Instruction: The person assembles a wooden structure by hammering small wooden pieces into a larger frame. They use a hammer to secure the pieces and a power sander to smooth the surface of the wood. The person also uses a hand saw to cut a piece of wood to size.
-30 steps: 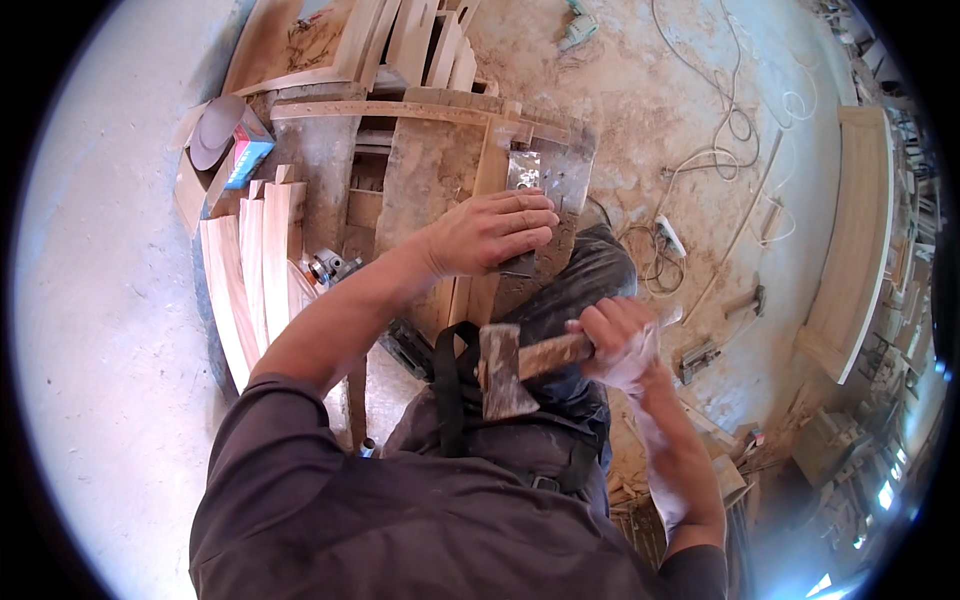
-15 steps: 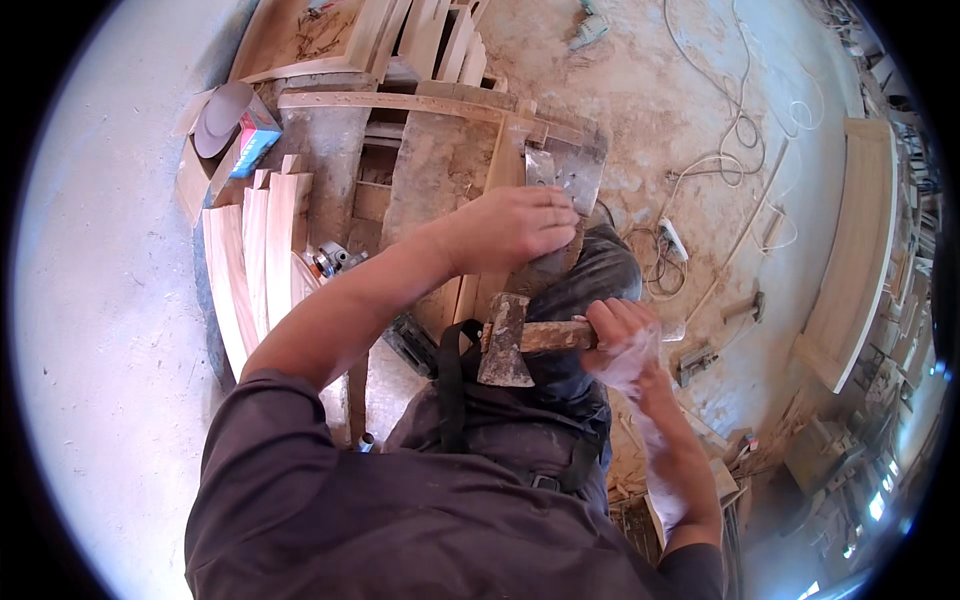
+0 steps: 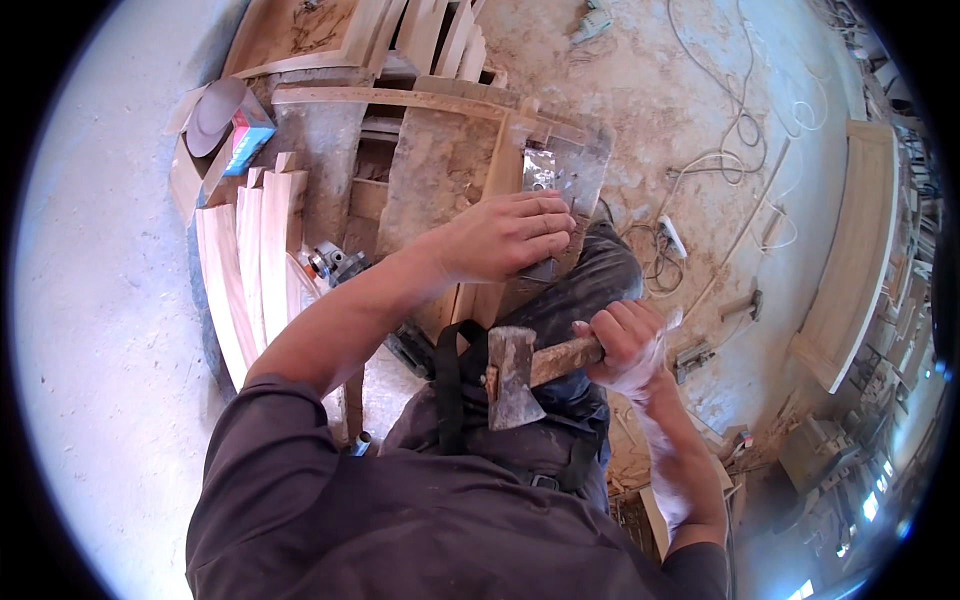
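Over the cluttered wooden surface [image 3: 440, 180], the left hand [image 3: 500, 238] lies with its fingers pressed together on an upright wooden slat [image 3: 500, 200], while the right hand [image 3: 625, 345] is wrapped around a raised hatchet [image 3: 515, 375]. A stray swing could catch those fingers, since they sit right on the workpiece. Curved boards [image 3: 250, 270] and a small grinder [image 3: 330, 265] crowd the left, and cables [image 3: 740, 130] trail on the floor.
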`<act>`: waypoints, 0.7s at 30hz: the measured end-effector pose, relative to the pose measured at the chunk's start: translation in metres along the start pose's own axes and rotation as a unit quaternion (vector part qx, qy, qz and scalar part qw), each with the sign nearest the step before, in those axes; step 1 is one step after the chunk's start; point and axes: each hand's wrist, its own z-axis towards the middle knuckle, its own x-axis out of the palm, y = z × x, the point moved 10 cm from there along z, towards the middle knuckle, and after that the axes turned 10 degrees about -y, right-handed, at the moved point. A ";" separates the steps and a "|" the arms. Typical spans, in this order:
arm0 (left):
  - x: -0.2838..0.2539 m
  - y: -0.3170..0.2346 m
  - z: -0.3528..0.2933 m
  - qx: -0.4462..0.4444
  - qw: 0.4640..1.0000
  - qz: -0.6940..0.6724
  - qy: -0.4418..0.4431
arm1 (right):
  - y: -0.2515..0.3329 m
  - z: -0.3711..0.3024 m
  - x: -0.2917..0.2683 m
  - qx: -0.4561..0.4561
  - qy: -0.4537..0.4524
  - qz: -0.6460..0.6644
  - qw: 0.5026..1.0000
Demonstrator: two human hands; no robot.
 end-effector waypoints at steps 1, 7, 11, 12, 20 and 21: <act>-0.001 0.000 0.002 -0.001 1.000 0.004 0.003 | 0.001 0.000 -0.001 -0.007 0.001 0.000 1.000; 0.003 0.001 -0.003 0.034 0.999 0.016 0.018 | -0.030 -0.015 0.007 0.061 0.014 -0.065 0.996; 0.005 -0.001 -0.011 0.057 0.998 0.026 0.021 | -0.003 -0.009 0.007 -0.005 0.031 -0.031 0.999; 0.004 0.000 -0.009 0.043 0.999 0.025 0.015 | 0.004 -0.004 0.005 -0.025 0.037 -0.019 0.999; 0.002 0.000 -0.003 0.057 0.998 0.017 -0.003 | -0.028 -0.014 0.007 0.037 -0.009 -0.078 0.996; 0.003 0.000 -0.006 0.056 0.998 0.018 0.001 | -0.021 -0.015 0.006 0.039 0.005 -0.059 0.997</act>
